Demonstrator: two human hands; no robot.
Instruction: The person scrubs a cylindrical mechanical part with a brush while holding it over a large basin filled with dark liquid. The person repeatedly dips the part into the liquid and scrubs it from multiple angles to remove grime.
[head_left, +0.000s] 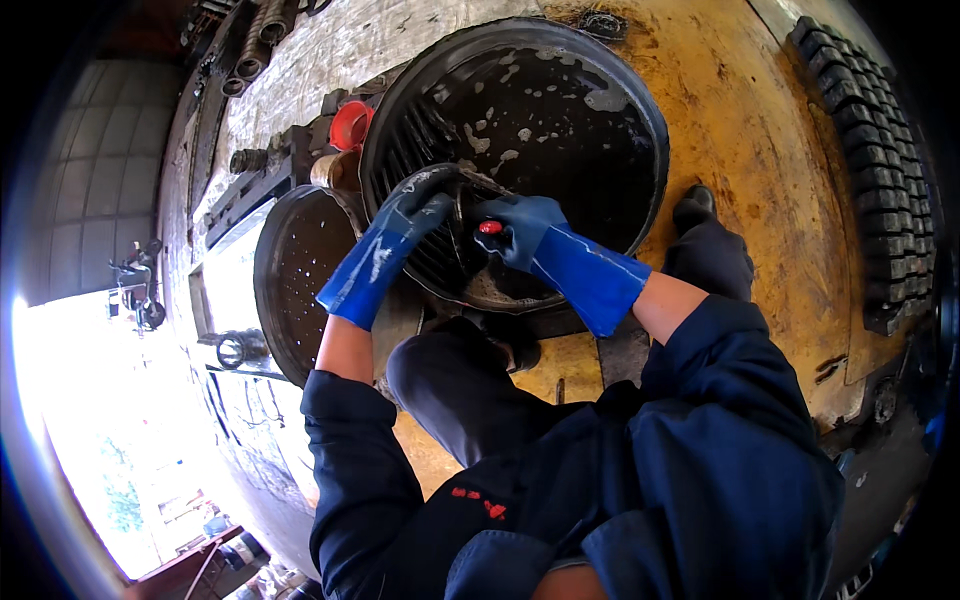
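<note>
Blue gloves (590,280) cover both hands, over a round dark basin (655,170) of foam-flecked liquid (560,135). Red marks (495,510) on the dark jacket (590,500) are too indistinct to read. Both forearms angle inward. The right hand (522,225), its grip clenched, holds a red-ended item (489,227) toward the basin's near edge. The left hand (418,200) arches over dark slatted pieces (412,135) along the basin's left edge, fingers bent; whether it grasps one, I cannot tell.
</note>
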